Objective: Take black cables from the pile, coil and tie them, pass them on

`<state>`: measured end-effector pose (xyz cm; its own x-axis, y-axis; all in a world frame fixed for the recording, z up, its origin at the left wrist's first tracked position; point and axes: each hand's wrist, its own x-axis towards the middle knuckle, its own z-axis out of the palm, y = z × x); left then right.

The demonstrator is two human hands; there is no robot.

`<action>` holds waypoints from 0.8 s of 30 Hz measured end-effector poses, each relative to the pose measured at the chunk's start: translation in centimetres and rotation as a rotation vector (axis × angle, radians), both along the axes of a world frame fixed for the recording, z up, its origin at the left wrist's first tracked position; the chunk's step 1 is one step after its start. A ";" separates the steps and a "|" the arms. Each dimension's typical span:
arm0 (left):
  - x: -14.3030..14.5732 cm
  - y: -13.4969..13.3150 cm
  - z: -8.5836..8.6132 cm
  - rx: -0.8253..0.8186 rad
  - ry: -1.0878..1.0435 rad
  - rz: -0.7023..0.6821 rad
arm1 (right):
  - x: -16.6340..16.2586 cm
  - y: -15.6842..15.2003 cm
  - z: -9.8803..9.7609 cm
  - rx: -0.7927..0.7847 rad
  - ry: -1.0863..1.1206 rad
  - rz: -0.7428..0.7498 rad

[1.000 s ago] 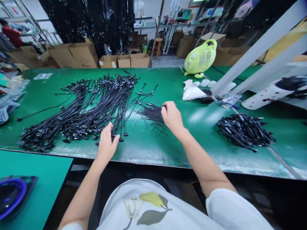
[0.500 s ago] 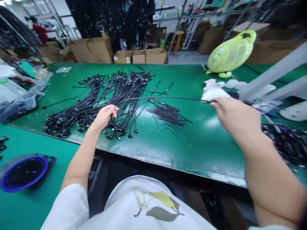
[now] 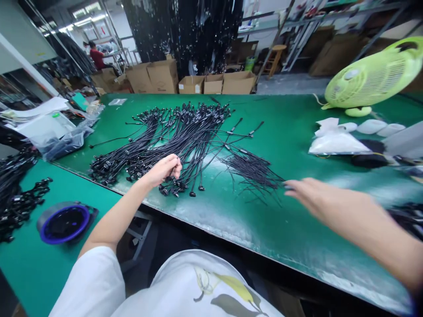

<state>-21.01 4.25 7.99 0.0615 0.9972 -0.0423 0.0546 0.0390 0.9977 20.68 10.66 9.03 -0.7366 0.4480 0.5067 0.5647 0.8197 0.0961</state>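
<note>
While the left hand [image 3: 165, 171] is sitting at the near ends of the black cables [image 3: 188, 141], its curled knuckles are hiding from me whether the fingers are gripping one. The right hand [image 3: 307, 193] is pointing at the tips of the thin wires [image 3: 251, 171] heaped on the green tabletop [image 3: 280, 229] — blur is leaving me unable to tell whether its fingers are pinching any. I am judging a light pinch on one wire best, to spare its neighbours from snagging. My view's right edge is cutting off a dark bundle [image 3: 410, 218].
</note>
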 end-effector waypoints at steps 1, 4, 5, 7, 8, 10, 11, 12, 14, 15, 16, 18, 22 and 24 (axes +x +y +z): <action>1.9 -0.1 0.0 0.042 0.067 -0.003 | -1.7 -1.4 0.2 0.005 -0.049 0.054; 7.3 -1.1 -0.3 0.161 0.332 -0.119 | -6.3 -3.8 1.2 -0.031 -0.135 0.141; 8.6 -1.5 -0.4 0.164 0.358 -0.183 | -7.4 -3.7 1.7 -0.042 -0.135 0.113; 10.0 -2.4 -0.5 0.113 0.294 -0.282 | -8.5 -2.4 2.4 -0.055 -0.112 0.008; 10.0 -2.6 -0.6 0.074 0.234 -0.306 | -8.5 -1.3 2.6 -0.066 -0.095 -0.051; 9.2 -3.0 -0.6 -0.011 0.136 -0.350 | -7.6 1.0 2.5 -0.100 -0.062 -0.151; 8.5 -3.0 -0.7 -0.056 0.100 -0.382 | -6.9 2.1 2.2 -0.117 -0.047 -0.189; 7.6 -3.1 -0.7 -0.106 0.064 -0.419 | -6.2 3.1 1.7 -0.130 -0.034 -0.217; 5.8 -3.4 -0.8 -0.193 -0.050 -0.471 | -4.7 4.7 0.4 -0.146 -0.020 -0.225; 5.1 -3.6 -0.8 -0.212 -0.131 -0.471 | -4.0 5.3 -0.3 -0.152 -0.016 -0.204; 4.4 -3.8 -0.8 -0.205 -0.226 -0.444 | -3.5 5.7 -1.1 -0.157 -0.010 -0.172; 3.5 -4.3 -0.6 -0.141 -0.426 -0.307 | -2.7 6.3 -2.4 -0.160 0.011 -0.109; 3.0 -4.8 0.1 -0.033 -0.672 0.009 | -2.7 5.8 -3.9 -0.113 0.096 -0.104; 3.3 -4.5 0.2 -0.037 -0.675 0.059 | -3.5 4.3 -4.0 -0.047 0.113 -0.108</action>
<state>-17.72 -0.24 8.21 0.0318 0.9984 -0.0478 -0.5833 0.0574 0.8102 17.17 14.92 5.05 -0.6223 0.5465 0.5604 0.6546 0.7559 -0.0104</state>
